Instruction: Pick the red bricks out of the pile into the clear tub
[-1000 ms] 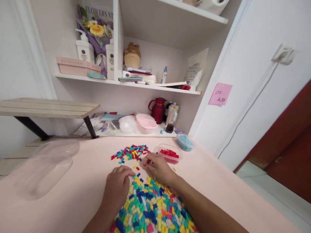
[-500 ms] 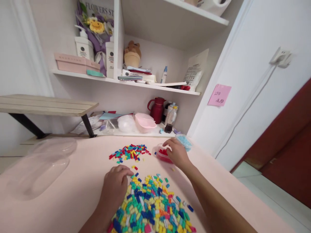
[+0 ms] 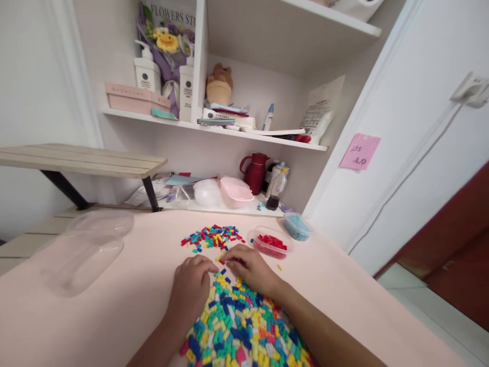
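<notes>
A wide heap of small toy building bricks (image 3: pixel 237 326) in many colours spreads over the pink tabletop, nearest to me. Along its upper left side rests my left hand (image 3: pixel 193 283), fingers slightly bent and apart from the thumb, with nothing seen in it. My right hand (image 3: pixel 250 267) reaches over the top of the heap, fingers stretched out. Its fingertips are at a red brick (image 3: pixel 222 262) beside a yellow one, just right of my left fingertips; I cannot tell if they touch it. Behind lies a smaller brick pile (image 3: pixel 214 237). A clear tub (image 3: pixel 289 250) of red bricks stands to its right.
Another clear tub (image 3: pixel 307 232) holds light blue pieces at the back right. Clear plastic containers (image 3: pixel 82 265) lie on the left, near a small wooden stand (image 3: pixel 84 158). Shelves at the back hold a dark red jug (image 3: pixel 255 173), bottles and a pink box (image 3: pixel 237 192).
My right hand has moved left and nearer, from the tub of red bricks to the loose bricks by my left hand. My left hand stays nearly in place. The view has shifted slightly.
</notes>
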The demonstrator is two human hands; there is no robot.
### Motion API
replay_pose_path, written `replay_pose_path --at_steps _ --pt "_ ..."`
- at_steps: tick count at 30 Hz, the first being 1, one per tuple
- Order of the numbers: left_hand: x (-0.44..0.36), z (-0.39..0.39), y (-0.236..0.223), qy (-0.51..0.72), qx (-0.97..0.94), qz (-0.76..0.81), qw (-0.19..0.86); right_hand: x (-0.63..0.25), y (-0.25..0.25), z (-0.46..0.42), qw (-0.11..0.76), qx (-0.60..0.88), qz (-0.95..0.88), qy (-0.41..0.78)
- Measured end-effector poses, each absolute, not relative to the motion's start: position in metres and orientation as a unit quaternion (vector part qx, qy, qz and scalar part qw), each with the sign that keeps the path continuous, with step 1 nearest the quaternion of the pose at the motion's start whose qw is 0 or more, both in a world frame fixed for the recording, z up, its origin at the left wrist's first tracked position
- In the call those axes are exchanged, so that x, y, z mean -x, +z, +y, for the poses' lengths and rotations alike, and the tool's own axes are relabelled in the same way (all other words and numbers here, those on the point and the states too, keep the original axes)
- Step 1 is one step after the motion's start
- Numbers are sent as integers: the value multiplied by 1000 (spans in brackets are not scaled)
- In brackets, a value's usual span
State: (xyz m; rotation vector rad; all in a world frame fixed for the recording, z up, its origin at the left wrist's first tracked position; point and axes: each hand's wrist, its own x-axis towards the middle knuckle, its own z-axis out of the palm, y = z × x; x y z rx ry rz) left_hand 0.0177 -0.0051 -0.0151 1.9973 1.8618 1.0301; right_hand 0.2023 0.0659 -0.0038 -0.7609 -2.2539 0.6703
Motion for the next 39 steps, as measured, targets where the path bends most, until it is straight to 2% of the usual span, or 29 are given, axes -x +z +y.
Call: replay_pose_path --at_steps 11,19,39 --pt "-19 -6 -14 342 -681 638 113 -201 -16 70 313 288 -885 190" --pt "-17 -5 -17 348 -681 637 103 -202 -16 73 330 320 -853 247" --pt "-17 -4 -15 333 -685 639 110 -202 -12 74 352 333 -834 264"
